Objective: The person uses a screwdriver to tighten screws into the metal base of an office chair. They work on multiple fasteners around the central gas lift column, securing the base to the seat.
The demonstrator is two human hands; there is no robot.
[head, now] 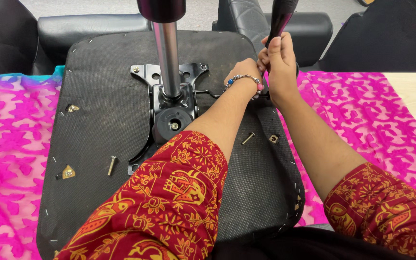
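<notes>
Cloth: a bright pink patterned cloth (371, 110) covers the table under my work, spreading out on both sides.
Seat: the upturned chair seat (97, 125) lies flat on that cloth, its black stapled underside facing me, its long axis running away from my body.
Mechanism: the black metal tilt plate (169, 103) sits at the middle of the seat, with the chrome gas column (167, 53) standing upright out of it toward the camera.
Tool: a long black handle (281, 17) rises near the seat's far right edge. It leans a little to the right at the top, its long axis close to upright, and its lower end is hidden behind my fingers.
Right hand: my right hand (281, 67) is clenched around the lower part of that handle, thumb pointing up along it.
Left hand: my left hand (244, 74), beaded bracelet at the wrist, is tucked just behind and against the right. I cannot tell whether it grips the handle or the thin lever beside the plate.
Doing it well: I judge that both hands should stay low on the handle, and keep it in line with whatever its tip meets, so that it does not slip sideways.
Loose bolts: one bolt (112, 165) lies at the near left of the seat, another bolt (248, 138) beside my left forearm.
</notes>
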